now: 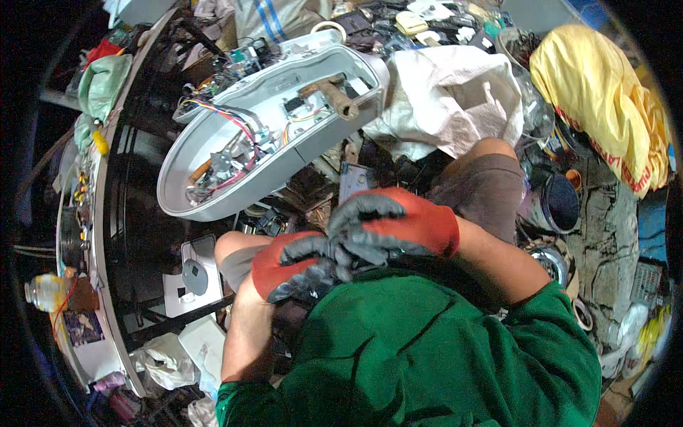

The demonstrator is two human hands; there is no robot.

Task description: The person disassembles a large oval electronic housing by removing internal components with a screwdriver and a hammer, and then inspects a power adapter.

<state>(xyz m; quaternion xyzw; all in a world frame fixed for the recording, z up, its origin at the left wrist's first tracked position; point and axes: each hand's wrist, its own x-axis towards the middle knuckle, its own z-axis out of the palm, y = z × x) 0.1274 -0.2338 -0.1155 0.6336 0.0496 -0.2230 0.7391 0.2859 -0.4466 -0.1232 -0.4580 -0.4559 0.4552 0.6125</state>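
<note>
My left hand [288, 267] and my right hand [395, 224] meet over my lap, both in red gloves with dark grey coated palms and fingers. Their fingers are curled and pressed together at the middle. Whatever lies between them, if anything, is hidden by the dark glove fingers. Beyond them rests a long oval grey plastic housing [293, 158], open side up, with coloured wires and small parts inside. A hammer with a rusty head [334, 97] lies across its far right end. Just past my right hand is a small flat light-grey piece [353, 179].
A white woven sack [445, 89] stands beyond the housing, and a yellow sack [594, 99] at the far right. Heaped electronic scrap [420, 28] fills the back. At left is a dark table-like frame [146, 192] with a pale edge. A dark round container [555, 204] stands at right.
</note>
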